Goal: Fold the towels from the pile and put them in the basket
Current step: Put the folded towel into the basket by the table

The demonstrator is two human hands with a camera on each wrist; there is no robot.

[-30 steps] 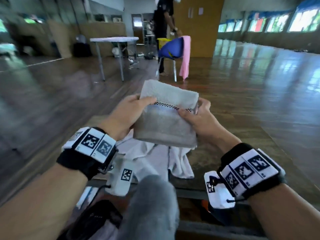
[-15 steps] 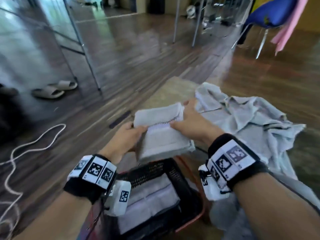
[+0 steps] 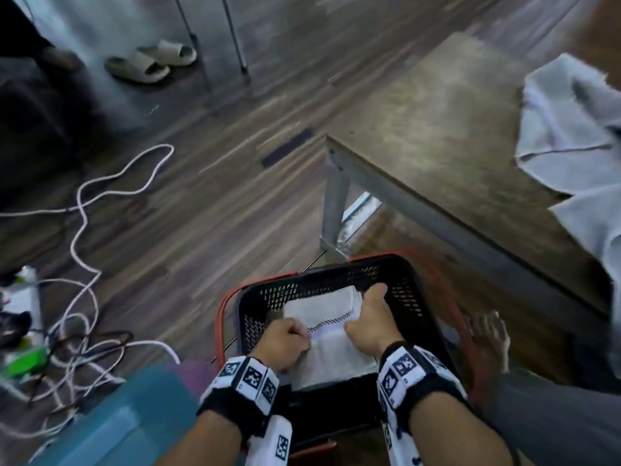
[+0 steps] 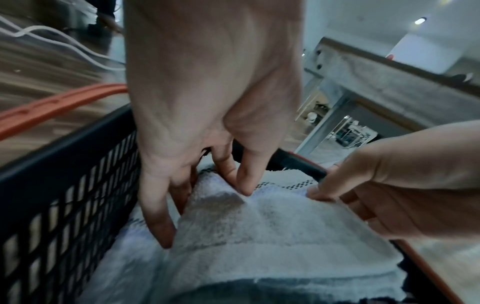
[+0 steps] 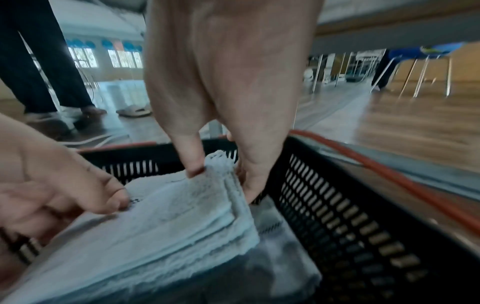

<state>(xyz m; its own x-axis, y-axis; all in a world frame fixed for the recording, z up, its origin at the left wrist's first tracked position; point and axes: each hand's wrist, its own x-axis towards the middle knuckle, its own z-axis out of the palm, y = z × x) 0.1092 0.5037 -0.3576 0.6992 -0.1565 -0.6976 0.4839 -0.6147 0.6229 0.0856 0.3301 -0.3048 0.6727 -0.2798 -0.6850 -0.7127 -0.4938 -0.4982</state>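
A folded white towel with a checkered band lies inside the black mesh basket with orange handles, on the floor below me. My left hand pinches its left edge, thumb on top and fingers beneath, as the left wrist view shows on the towel. My right hand pinches the far right corner of the towel near the basket wall. Another folded towel lies beneath it. The pile of unfolded towels sits on the table at the right.
The low table with a metal leg stands just beyond the basket. White cables snake over the wooden floor at the left, with slippers farther back. A blue box sits at my lower left. A bare foot rests right of the basket.
Both hands carried the folded towel from above the table, leftward and down into the basket. My view swung down from the room to the floor.
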